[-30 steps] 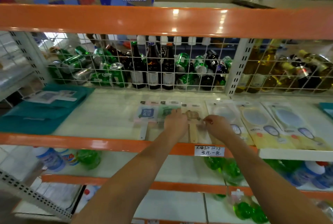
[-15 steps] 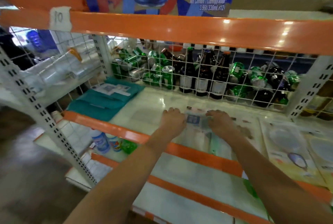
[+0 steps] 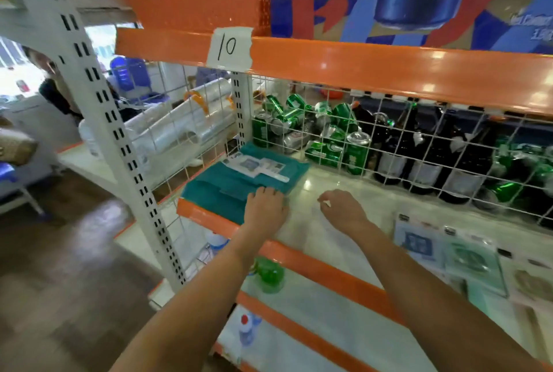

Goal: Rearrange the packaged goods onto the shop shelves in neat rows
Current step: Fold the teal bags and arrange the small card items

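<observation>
The teal packets point(image 3: 239, 189) at the left end of the shelf point(image 3: 329, 192) are now your concern: half a second ago both your hands lay on the small carded packets, and a second ago you were lining those up by the price tag; now you have swung left, and the carded packets point(image 3: 449, 255) lie flat in their row well to the right of your arms. That suggests the row is settled and the teal stack is next. Your left hand point(image 3: 264, 207) rests flat on the near right corner of the teal packets, fingers straight and spread, gripping nothing yet. Your right hand point(image 3: 344, 211) hovers over bare shelf just beside the stack, fingers loosely curled and empty; whether thumb and forefinger touch is too blurred to tell. On top of the teal stack lies a white printed packet point(image 3: 254, 165), askew, which may slide when you shift the pile. Behind it the wire mesh point(image 3: 389, 138) holds back green cans point(image 3: 323, 132) and dark bottles point(image 3: 419, 159), so you cannot push deeper. The white upright point(image 3: 125, 144) and side mesh close off the left. Above, the orange beam point(image 3: 359, 69) with its paper label "10" point(image 3: 229, 47) hangs low.
</observation>
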